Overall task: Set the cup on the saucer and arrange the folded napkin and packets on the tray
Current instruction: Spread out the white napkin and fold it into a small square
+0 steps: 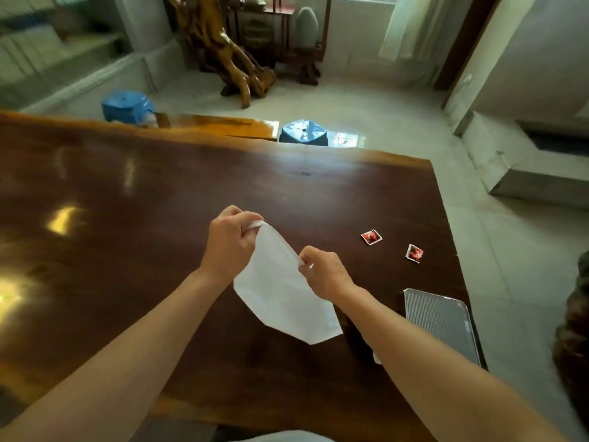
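A white napkin (283, 295) hangs in the air above the dark wooden table (127, 193), held by its top corners. My left hand (228, 240) pinches the upper left corner and my right hand (325, 271) pinches the upper right corner. Two small red and white packets (371, 237) (414, 253) lie flat on the table to the right of my hands. A silver ribbed tray (441, 320) lies near the table's right edge. A dark object (357, 341), mostly hidden behind my right forearm, stands left of the tray. I cannot tell whether it is the cup or the saucer.
The table's right edge runs just past the tray, with pale tiled floor beyond. Two blue stools (127, 106) (302, 131) stand behind the far edge. A carved wooden root sculpture (229, 52) stands on the floor further back.
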Demonstrator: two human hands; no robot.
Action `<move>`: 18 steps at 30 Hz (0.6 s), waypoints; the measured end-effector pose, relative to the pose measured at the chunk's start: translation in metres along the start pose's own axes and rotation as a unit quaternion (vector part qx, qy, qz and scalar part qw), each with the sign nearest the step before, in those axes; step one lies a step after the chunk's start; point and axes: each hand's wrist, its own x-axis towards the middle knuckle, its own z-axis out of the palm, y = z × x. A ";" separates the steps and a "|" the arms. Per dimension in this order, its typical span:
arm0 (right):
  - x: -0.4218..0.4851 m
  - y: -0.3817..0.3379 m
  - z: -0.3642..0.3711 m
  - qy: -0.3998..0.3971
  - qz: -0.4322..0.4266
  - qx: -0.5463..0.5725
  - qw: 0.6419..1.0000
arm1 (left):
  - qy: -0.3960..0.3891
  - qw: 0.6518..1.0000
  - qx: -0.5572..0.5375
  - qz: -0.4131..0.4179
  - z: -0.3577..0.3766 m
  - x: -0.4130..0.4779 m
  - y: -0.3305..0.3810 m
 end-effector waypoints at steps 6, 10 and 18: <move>0.000 -0.002 -0.031 0.023 0.007 -0.049 0.999 | 0.032 0.999 0.021 -0.006 -0.023 0.017 -0.007; 0.005 0.000 -0.065 0.028 -0.007 -0.106 0.994 | 0.079 0.996 0.018 -0.035 -0.034 0.041 -0.016; 0.045 -0.030 -0.150 0.139 -0.033 -0.198 0.970 | 0.119 0.990 -0.042 -0.058 -0.046 0.109 0.016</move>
